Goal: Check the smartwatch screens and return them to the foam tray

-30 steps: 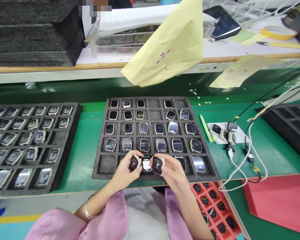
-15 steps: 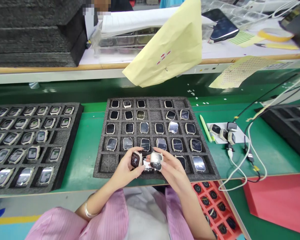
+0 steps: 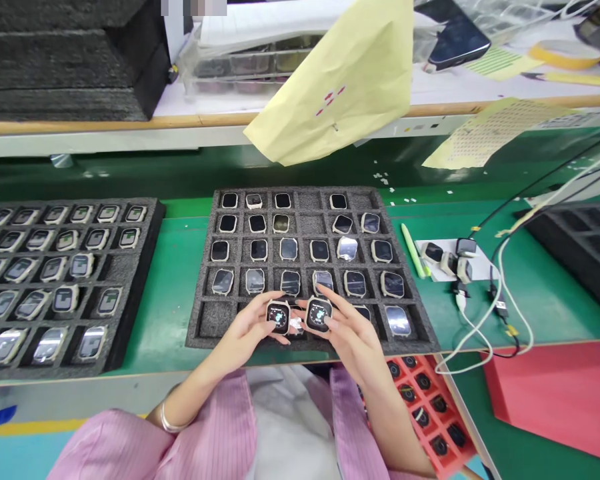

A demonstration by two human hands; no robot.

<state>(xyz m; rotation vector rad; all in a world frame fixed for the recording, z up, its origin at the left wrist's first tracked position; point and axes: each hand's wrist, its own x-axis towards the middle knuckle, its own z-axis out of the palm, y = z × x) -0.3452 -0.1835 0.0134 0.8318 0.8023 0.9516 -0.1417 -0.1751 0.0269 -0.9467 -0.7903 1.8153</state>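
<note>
My left hand (image 3: 253,327) pinches a strapless smartwatch (image 3: 279,317) with a pale case, its lit screen facing me. A second smartwatch (image 3: 319,314) of the same kind sits in my right hand (image 3: 353,327), its screen lit too. Both are held side by side above the front row of a dark grey foam tray (image 3: 203,333). Small white marks show between the two, partly hidden by my fingers. In the tray's compartments lie several more watch bodies with dark screens, such as the watch (image 3: 355,284) right of my hands. A few compartments hold nothing.
Another foam tray (image 3: 153,267) full of watches lies left. To the right are a green pen (image 3: 413,250), small watches on white paper (image 3: 483,267), and white cables (image 3: 500,287). A red tray (image 3: 433,430) sits below the table edge. Yellow paper (image 3: 340,87) hangs from the shelf.
Both watches have been tilted so that their screens face me, and their displays now show lit. The right one was glaring white before. The camera view has shifted slightly.
</note>
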